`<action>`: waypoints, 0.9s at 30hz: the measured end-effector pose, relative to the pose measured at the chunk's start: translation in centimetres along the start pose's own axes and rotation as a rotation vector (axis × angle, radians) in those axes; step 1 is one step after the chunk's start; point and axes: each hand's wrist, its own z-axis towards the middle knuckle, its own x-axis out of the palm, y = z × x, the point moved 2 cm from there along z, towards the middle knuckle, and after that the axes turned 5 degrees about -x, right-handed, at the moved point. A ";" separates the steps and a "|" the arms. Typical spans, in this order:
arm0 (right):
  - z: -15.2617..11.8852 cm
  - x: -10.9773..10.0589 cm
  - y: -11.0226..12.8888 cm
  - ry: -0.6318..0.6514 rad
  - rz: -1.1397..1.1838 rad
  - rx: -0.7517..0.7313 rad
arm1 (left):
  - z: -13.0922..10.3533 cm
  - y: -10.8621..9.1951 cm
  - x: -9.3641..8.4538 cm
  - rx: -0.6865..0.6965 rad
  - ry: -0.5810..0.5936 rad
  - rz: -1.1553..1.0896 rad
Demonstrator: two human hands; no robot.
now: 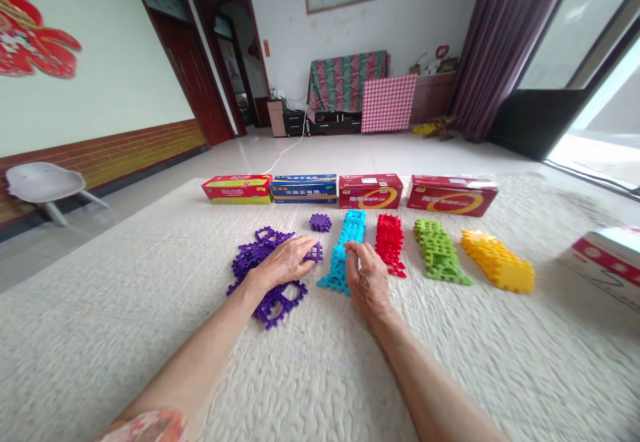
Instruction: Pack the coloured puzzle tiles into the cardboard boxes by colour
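My left hand (286,260) is closed on a purple interlocking tile (315,251), with the fingers above it and the thumb on the near side. Under and around that wrist spreads a loose heap of purple interlocking tiles (281,307). One small purple tile (320,222) lies apart, beyond the fingertips. My right hand (369,277) has its fingers curled in beside the row of light blue tiles (353,225), hiding part of its right edge; no piece shows in the fingers. To its right lies a row of red tiles (389,235).
Green tiles (436,249) and yellow tiles (500,265) form rows farther right on the quilted cover (150,309). Along the far side stand a red-yellow box (237,190), a blue box (304,189) and two red boxes (371,191). A white-red box (607,262) is at the right edge.
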 end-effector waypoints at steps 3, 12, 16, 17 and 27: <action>0.0 0.1 0.0 0.002 0.005 0.003 | 1.9 0.8 -0.7 -0.037 -0.091 0.000; -0.1 0.1 -0.2 0.020 0.016 0.021 | 10.3 4.8 -0.1 -0.127 0.016 0.006; -0.1 0.0 0.0 0.020 0.004 0.022 | 10.6 6.0 0.9 -0.130 0.031 -0.053; -0.1 0.0 0.0 0.022 0.005 0.023 | 10.5 6.2 1.0 -0.129 0.023 -0.066; -0.1 0.1 0.0 0.027 0.018 0.021 | 9.5 5.3 0.6 -0.203 -0.033 -0.091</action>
